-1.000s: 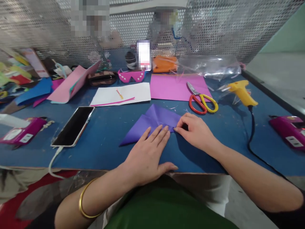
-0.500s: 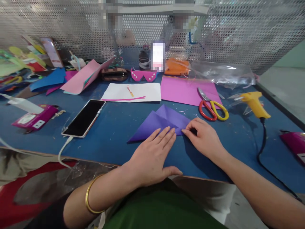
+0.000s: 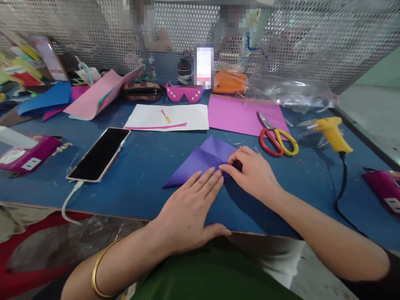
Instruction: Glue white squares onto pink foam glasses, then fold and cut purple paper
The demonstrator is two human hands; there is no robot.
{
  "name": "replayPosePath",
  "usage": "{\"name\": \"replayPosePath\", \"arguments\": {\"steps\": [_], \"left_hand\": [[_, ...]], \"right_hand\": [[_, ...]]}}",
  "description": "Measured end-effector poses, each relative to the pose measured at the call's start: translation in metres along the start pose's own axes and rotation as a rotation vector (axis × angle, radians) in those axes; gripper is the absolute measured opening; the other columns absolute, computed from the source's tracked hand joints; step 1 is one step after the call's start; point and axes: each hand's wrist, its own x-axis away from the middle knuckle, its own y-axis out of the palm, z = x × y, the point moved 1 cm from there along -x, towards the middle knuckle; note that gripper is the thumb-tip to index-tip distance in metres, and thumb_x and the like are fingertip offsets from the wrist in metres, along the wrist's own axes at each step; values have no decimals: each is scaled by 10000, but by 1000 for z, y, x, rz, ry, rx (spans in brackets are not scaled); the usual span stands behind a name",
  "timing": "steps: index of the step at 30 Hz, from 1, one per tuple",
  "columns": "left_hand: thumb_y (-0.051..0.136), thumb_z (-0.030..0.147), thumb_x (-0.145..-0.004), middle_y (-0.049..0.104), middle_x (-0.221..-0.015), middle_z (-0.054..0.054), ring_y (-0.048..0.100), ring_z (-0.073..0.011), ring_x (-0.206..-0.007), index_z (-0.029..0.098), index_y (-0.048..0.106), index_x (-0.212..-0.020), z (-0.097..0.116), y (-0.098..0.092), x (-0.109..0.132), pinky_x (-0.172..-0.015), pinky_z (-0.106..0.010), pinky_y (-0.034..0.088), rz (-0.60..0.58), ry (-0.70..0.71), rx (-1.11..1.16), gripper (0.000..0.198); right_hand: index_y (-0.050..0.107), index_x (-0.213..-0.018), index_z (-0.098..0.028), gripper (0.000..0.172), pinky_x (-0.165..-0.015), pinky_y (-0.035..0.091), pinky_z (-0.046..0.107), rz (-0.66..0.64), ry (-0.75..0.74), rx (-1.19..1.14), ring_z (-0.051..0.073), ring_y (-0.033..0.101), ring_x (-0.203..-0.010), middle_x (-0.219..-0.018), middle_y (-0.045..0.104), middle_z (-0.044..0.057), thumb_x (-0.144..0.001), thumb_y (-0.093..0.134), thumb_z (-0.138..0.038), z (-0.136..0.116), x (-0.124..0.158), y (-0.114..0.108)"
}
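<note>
A folded sheet of purple paper (image 3: 200, 158) lies on the blue table, its pointed corner reaching to the left. My left hand (image 3: 193, 204) rests flat over the paper's near edge with fingers stretched out and thumb apart. Close to those fingertips, my right hand (image 3: 250, 171) pinches the paper's right part between thumb and forefinger. The right fingers cover that end of the sheet, so the fold under them is partly hidden.
Beyond the paper lie scissors (image 3: 275, 137), a pink-purple sheet (image 3: 234, 114) and a white sheet (image 3: 143, 114). A yellow glue gun (image 3: 334, 133) with its cord is at right. A charging phone (image 3: 99, 155) lies at left, near a magenta power strip (image 3: 28, 156).
My right hand has slid left along the paper, bringing its pinch near the left fingertips. The left hand stays flat on the paper. The view has shifted slightly.
</note>
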Motion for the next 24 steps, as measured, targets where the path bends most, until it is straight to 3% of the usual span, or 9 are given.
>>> {"name": "replayPosePath", "arguments": {"steps": [4, 12, 24], "left_hand": [[266, 764, -885, 187, -1628, -119, 122, -241, -1518, 80, 251, -1540, -2, -1, 1, -1225, -408, 70, 5, 16, -9, 947], [246, 847, -808, 225, -1623, -110, 110, -262, -1520, 95, 277, -1534, -6, 0, 7, -1203, -442, -138, 64, -23, -37, 1045], [250, 847, -807, 205, -1629, -103, 109, -242, -1521, 87, 237, -1545, -9, -1, 11, -1221, -411, -44, 24, -49, 26, 1059]], "right_hand": [[495, -679, -207, 280, -628, 359, 311, -62, 33, 13, 157, 504, -654, -788, 541, 6, -874, 652, -332, -5, -8, 6], [419, -688, -216, 282, -632, 354, 296, 30, -22, -60, 151, 485, -653, -752, 503, -11, -883, 622, -236, -3, -1, 12], [432, -664, -207, 286, -590, 328, 284, 40, -39, 15, 139, 473, -604, -719, 495, -19, -856, 642, -232, -2, -1, 16]]}}
